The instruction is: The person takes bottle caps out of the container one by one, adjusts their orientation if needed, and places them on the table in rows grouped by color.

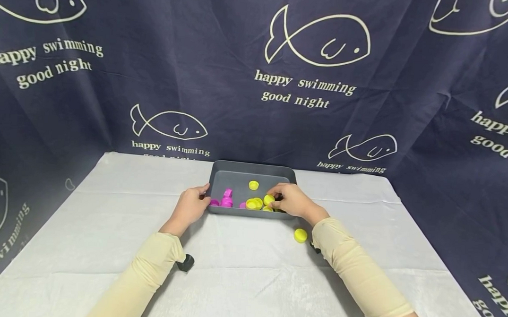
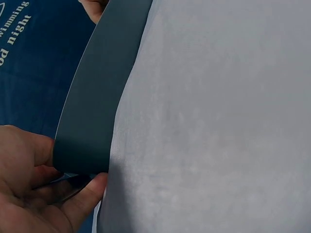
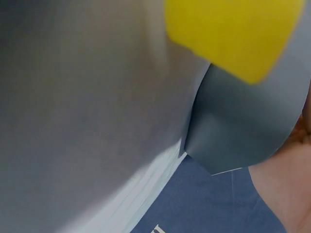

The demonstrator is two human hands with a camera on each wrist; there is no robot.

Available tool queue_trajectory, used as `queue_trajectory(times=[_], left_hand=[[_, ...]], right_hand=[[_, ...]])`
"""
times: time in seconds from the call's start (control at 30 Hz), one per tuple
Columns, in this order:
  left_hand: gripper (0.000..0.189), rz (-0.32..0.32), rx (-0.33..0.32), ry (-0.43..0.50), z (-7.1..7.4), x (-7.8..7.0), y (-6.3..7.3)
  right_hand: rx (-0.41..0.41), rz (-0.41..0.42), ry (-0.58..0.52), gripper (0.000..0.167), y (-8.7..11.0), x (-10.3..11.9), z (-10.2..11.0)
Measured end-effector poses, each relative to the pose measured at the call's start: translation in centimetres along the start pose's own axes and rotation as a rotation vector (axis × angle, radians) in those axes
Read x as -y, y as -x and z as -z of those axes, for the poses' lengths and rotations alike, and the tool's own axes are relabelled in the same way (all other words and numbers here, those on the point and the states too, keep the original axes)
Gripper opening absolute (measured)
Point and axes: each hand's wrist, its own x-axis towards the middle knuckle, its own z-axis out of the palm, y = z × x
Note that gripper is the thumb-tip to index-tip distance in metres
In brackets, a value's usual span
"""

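Note:
A dark grey tray (image 1: pixel 232 179) lies near the table's back edge. My left hand (image 1: pixel 190 206) grips its left end, and in the left wrist view the fingers (image 2: pixel 87 196) and thumb are around the tray's corner. Over the tray's right end, my right hand (image 1: pixel 292 200) pinches a yellow round cap (image 1: pixel 269 200) with its fingertips. Other yellow caps (image 1: pixel 253 204) lie just left of that hand, one yellow cap (image 1: pixel 254 185) sits farther back, and several magenta caps (image 1: pixel 226 201) gather at the front left inside the tray.
One yellow cap (image 1: pixel 300 235) lies on the white-covered table (image 1: pixel 240 271) in front of the tray's right corner, close to the right sleeve; it looms large in the right wrist view. A dark blue fish-print curtain (image 1: pixel 238 120) rises behind the tray and along both sides.

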Motion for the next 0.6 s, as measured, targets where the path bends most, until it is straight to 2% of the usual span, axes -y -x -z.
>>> queue_trajectory(times=[0.3, 0.6], left_hand=[[0.047, -0.002, 0.0, -0.002, -0.1, 0.0, 0.0], [0.047, 0.001, 0.002, -0.012, 0.1, -0.1, 0.2]], right_hand=[[-0.132, 0.012, -0.141, 0.029, 1.9, 0.1, 0.9], [-0.255, 0.05, -0.179, 0.035, 4.5, 0.7, 1.7]])
